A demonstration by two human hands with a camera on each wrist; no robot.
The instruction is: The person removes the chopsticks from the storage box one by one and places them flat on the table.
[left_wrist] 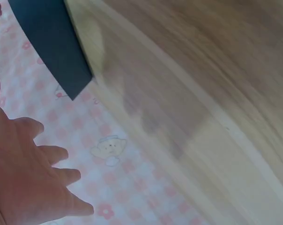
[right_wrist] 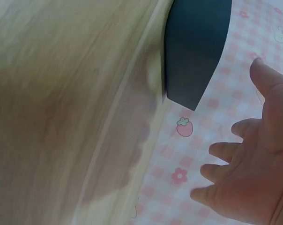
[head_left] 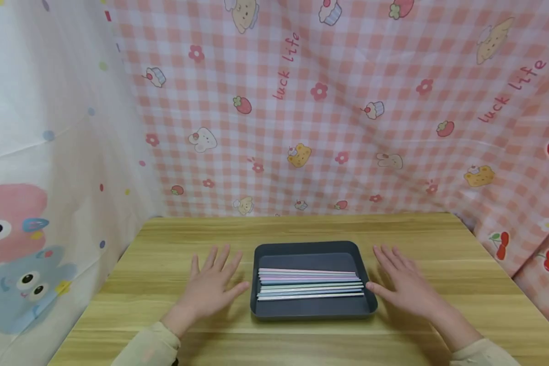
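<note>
A dark grey rectangular tray [head_left: 313, 311] lies on the wooden table, holding several thin straight sticks [head_left: 308, 284] in white, pink, blue and green, side by side lengthwise. To the tray's left, my left hand [head_left: 210, 290] is spread with its palm down and its thumb pointing at the tray. My right hand [head_left: 404, 284] is spread likewise at the right side, thumb tip close to the tray's right rim. Neither hand holds anything. Both wrist views show the fingers extended, with the tray's outer side wall [left_wrist: 52, 47] nearby; the right wrist view shows its opposite wall [right_wrist: 197, 51].
The wooden table [head_left: 201, 226] reaches back to a pink checked curtain [head_left: 274, 127] with cartoon prints. A white curtain [head_left: 73, 127] with cartoon figures hangs along the left side. Shadows of the hands fall on the wood.
</note>
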